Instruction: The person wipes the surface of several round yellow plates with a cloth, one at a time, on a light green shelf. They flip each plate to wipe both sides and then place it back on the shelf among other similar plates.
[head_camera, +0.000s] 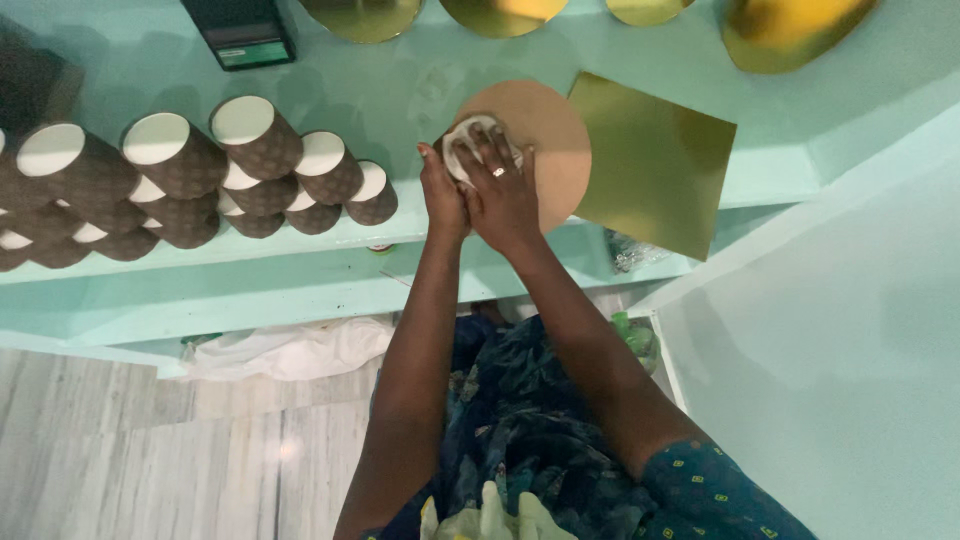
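Head view: small white round object (470, 140) pressed onto round tan board (545, 140) on mint-green counter (330, 240). Right hand (503, 195) on top, fingers spread over it; left hand (440, 195) closes on its side. Looks like pressing step; next likely needs steady, even hold. Square gold board (655, 165) just right, partly overhanging the edge; brown paper cups (200, 170) lying in rows well left.

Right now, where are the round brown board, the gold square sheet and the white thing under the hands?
Round brown board (555, 135), head view, bare right half.
Gold square sheet (650, 165), head view, centre.
White thing (468, 140), head view, top left edge.
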